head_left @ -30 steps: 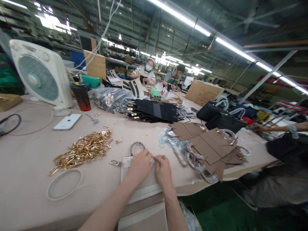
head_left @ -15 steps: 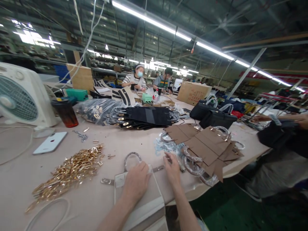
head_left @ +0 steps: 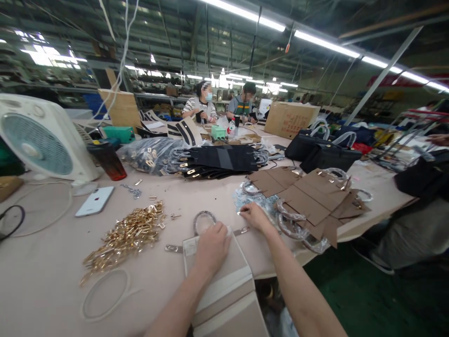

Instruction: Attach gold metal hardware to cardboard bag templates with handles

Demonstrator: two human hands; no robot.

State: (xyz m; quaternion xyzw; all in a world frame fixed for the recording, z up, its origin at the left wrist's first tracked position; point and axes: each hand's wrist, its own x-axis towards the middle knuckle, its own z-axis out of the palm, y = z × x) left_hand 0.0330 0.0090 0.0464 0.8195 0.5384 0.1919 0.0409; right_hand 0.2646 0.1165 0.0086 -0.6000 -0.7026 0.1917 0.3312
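Observation:
A pale, partly assembled bag piece [head_left: 229,283] lies at the table's front edge, its lower part towards me. My left hand [head_left: 213,245] is closed over its upper part, next to a plastic-wrapped loop handle [head_left: 204,213]. A strap with a metal fitting [head_left: 173,248] sticks out on the left side, another strap end [head_left: 241,231] on the right. Above that right strap, my right hand [head_left: 256,216] pinches a small shiny piece [head_left: 239,213], too small to name. It is beside a heap of bluish film scraps [head_left: 242,196].
Left of the bag piece lies a pile of gold metal fittings [head_left: 129,234], with a phone [head_left: 94,201], a tumbler [head_left: 108,161] and a fan [head_left: 45,140] beyond. Brown bag panels [head_left: 308,196] are heaped at right. Black panels [head_left: 220,158] are stacked behind. Two people sit across the table.
My right hand has gone from open fingers by the right strap to a pinch farther up, at the film scraps. The left hand stays on the bag piece. The view has shifted slightly.

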